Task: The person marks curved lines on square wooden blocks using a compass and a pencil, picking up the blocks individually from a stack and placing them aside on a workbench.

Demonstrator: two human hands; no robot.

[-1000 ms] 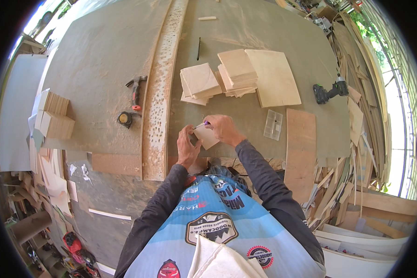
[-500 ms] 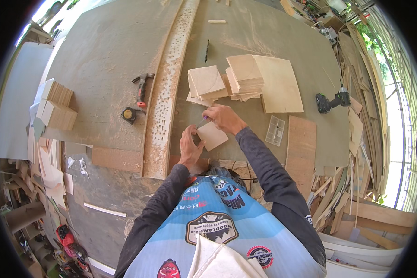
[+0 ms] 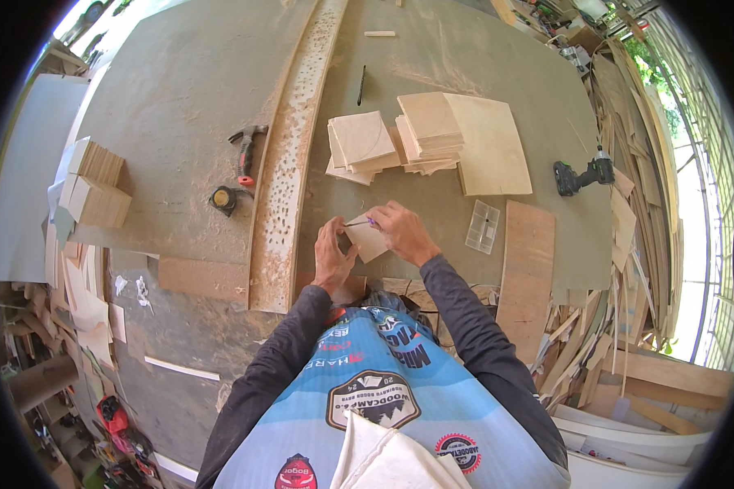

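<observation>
A small square plywood piece (image 3: 368,242) lies on the bench top close in front of me. My left hand (image 3: 333,256) grips its left side, thumb and fingers bent around the edge and the upper left corner. Over the piece, my right hand (image 3: 403,231) pinches a thin tool with a purple part (image 3: 373,222), which looks like a drawing compass. Its narrow dark leg reaches left to the fingertips of my left hand. Just beyond stand two stacks of plywood squares, the left stack (image 3: 361,138) and the right stack (image 3: 429,124); curved lines show on their top pieces.
A larger board (image 3: 489,147) lies beside the stacks. A clear plastic case (image 3: 483,227), a cordless drill (image 3: 583,173) and a brown board (image 3: 528,269) are at right. Left of the long drilled board (image 3: 289,155) lie a hammer (image 3: 246,153) and tape measure (image 3: 223,200). A dark pen (image 3: 361,85) lies farther off.
My right hand has moved slightly down and right, and the thin tool now slants flatter across the plywood square. My left hand stays at the square's left side.
</observation>
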